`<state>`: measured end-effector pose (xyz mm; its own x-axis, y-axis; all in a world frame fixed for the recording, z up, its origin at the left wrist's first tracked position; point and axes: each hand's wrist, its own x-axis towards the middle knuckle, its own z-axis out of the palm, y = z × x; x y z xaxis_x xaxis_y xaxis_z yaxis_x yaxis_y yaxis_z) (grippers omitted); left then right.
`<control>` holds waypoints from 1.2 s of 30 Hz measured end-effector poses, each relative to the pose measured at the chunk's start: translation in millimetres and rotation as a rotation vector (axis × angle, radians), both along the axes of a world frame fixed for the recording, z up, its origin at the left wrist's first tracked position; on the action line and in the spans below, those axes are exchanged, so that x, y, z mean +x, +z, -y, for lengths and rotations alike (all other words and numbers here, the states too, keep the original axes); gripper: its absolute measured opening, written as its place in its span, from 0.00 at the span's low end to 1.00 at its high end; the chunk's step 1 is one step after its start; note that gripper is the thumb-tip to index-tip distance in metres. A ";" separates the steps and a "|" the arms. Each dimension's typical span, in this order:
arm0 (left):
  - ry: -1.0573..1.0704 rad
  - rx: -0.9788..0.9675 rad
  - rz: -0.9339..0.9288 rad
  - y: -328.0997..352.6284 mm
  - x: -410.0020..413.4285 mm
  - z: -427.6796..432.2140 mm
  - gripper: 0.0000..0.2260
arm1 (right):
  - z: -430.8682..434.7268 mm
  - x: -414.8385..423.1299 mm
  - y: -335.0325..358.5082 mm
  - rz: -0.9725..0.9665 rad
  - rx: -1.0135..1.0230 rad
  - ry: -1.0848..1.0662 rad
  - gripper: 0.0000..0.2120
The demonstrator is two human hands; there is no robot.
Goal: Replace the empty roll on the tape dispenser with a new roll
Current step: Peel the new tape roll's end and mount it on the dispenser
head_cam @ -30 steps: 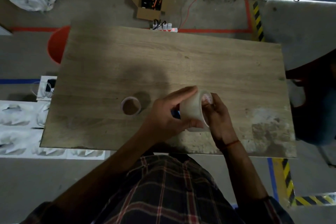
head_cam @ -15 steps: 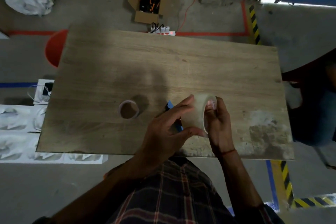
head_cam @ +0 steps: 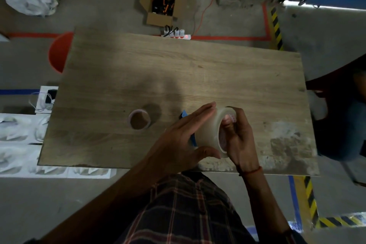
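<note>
New tape roll [head_cam: 210, 130] is clamped by left hand [head_cam: 178, 140] and right hand [head_cam: 239, 136], lower centre.
Judged light, stiff, slick-sided; best held at rim and core.

Clear tape roll [head_cam: 210, 130], blue dispenser [head_cam: 183, 115], plaid shirt [head_cam: 184, 210].

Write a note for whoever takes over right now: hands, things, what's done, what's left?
Left hand grips the new roll, fingers over, thumb under.
Right hand holds the same roll, fingers in its hole.
Dispenser: blue, mostly hidden behind the left hand.
Empty core lies on the table, left of the hands.
Done: empty core off.
Left: seat the new roll on the dispenser; cannot tell if it is on yet.
</note>
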<state>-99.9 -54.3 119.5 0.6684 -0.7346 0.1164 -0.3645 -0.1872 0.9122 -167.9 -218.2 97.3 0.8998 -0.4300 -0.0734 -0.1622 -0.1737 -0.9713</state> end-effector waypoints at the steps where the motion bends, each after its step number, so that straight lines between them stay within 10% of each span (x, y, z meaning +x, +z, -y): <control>1: 0.008 -0.016 0.016 -0.2 0.4 0.0 0.41 | 0.1 0.0 0.5 0.002 0.000 0.003 0.09; 9: 0.175 -0.190 0.167 -9.7 -13.0 4.5 0.29 | -2.4 2.3 0.3 0.024 0.015 -0.087 0.13; 17: 0.048 -0.183 -0.163 5.8 -9.2 1.1 0.29 | -1.5 0.8 1.9 0.028 -0.026 -0.068 0.15; 36: 0.039 -0.204 -0.219 6.1 -14.1 2.2 0.23 | -2.2 0.0 6.8 0.010 -0.086 -0.083 0.08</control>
